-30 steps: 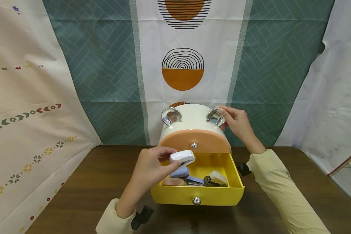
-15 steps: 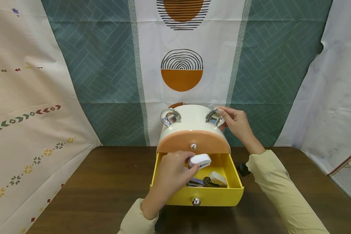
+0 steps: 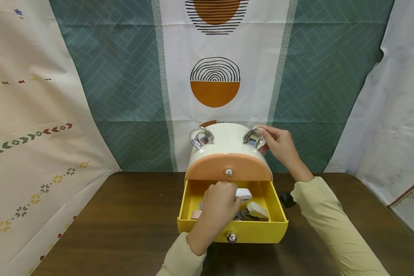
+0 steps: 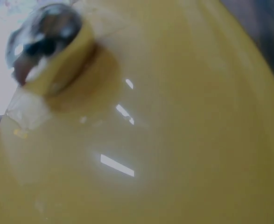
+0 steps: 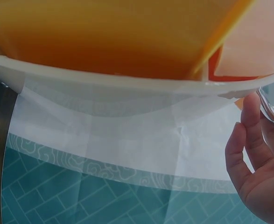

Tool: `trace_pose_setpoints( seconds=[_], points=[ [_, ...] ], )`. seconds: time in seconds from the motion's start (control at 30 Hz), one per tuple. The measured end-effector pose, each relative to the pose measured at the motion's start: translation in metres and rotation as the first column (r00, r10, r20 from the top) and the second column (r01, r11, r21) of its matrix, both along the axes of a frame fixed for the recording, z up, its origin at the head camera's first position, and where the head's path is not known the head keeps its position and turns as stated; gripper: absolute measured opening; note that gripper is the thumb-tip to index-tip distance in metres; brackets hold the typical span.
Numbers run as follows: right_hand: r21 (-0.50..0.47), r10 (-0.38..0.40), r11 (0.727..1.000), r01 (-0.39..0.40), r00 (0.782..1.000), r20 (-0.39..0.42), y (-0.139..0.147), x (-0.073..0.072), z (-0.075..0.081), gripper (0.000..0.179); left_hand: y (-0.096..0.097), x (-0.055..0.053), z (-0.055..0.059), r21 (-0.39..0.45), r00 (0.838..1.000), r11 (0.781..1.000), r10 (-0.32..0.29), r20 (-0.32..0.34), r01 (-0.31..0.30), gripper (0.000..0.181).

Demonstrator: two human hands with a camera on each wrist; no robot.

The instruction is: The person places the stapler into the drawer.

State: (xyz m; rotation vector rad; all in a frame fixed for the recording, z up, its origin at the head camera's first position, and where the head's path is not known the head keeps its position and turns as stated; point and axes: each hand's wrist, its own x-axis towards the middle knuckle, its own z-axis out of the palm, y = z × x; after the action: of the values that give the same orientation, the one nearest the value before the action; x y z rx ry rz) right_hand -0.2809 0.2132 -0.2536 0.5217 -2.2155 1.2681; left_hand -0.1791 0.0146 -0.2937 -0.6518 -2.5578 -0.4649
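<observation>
A small white stapler [image 3: 243,194] shows at the right side of my left hand [image 3: 218,205], inside the yellow drawer [image 3: 207,231]. The fingers of that hand are curled, knuckles up, and pinch the stapler's near end, which they hide. Behind the drawer, my right hand [image 3: 279,143] holds the silver ear-shaped handle [image 3: 252,135] on top of the white drawer box [image 3: 227,138]. In the right wrist view, the right hand's fingers [image 5: 251,121] reach up to that handle. The left wrist view shows only the drawer front and its silver knob [image 4: 48,46].
A cream-coloured piece [image 3: 257,210] with a dark part lies in the drawer's right front corner. A pink item [image 3: 196,214] lies at the left, partly covered by my hand. An orange upper drawer [image 3: 214,165] is closed. The brown table [image 3: 131,214] extends around the box.
My left hand has moved right and down into the drawer with the white stapler, passing over the things there. My right hand stays on the handle.
</observation>
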Motion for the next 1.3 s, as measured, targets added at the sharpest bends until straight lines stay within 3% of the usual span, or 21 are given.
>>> trace_pose_setpoints(
  seconds=[0.13, 0.3, 0.57, 0.73, 0.83, 0.97, 1.1, 1.2, 1.3],
  points=[
    [-0.003, -0.003, 1.0, 0.003, 1.0, 0.003, 0.0, 0.0, -0.001, 0.035, 0.009, -0.001, -0.001, -0.043, 0.999, 0.999, 0.033, 0.025, -0.032, 0.043],
    [0.001, -0.005, 1.0, 0.005, 1.0, -0.001, 0.001, -0.001, -0.001, 0.034, 0.015, -0.003, -0.001, -0.082, 0.998, 0.996, 0.032, 0.045, -0.029, 0.041],
    [-0.011, -0.004, 1.0, 0.004, 1.0, 0.012, 0.0, 0.001, 0.003, 0.035, 0.016, -0.004, -0.001, -0.061, 0.993, 0.998, -0.014, 0.121, 0.021, 0.044],
    [-0.006, -0.009, 1.0, 0.009, 1.0, 0.021, -0.001, 0.003, 0.004, 0.032, 0.013, -0.003, 0.0, -0.063, 0.993, 0.998, 0.001, 0.122, 0.007, 0.043],
    [-0.006, -0.006, 1.0, 0.006, 1.0, 0.018, -0.002, 0.003, 0.003, 0.033, 0.006, -0.003, 0.001, -0.016, 0.992, 1.0, -0.012, 0.129, 0.014, 0.045],
    [-0.003, -0.006, 1.0, 0.006, 1.0, 0.01, 0.0, 0.0, -0.001, 0.035, -0.009, -0.001, 0.007, 0.108, 0.984, 0.992, -0.078, 0.158, 0.061, 0.033],
    [0.002, -0.008, 1.0, 0.008, 1.0, 0.006, 0.0, 0.0, -0.001, 0.036, -0.027, 0.003, 0.016, 0.201, 0.988, 0.976, -0.113, 0.108, 0.089, 0.016],
    [-0.005, -0.001, 1.0, 0.001, 1.0, 0.007, -0.001, 0.0, 0.001, 0.035, -0.04, 0.005, 0.02, 0.236, 0.994, 0.968, -0.093, 0.051, 0.079, 0.007],
    [-0.01, 0.0, 1.0, 0.0, 1.0, 0.015, -0.002, 0.002, 0.002, 0.034, -0.054, 0.006, 0.021, 0.279, 0.997, 0.959, -0.066, 0.039, 0.052, 0.006]
  ],
)
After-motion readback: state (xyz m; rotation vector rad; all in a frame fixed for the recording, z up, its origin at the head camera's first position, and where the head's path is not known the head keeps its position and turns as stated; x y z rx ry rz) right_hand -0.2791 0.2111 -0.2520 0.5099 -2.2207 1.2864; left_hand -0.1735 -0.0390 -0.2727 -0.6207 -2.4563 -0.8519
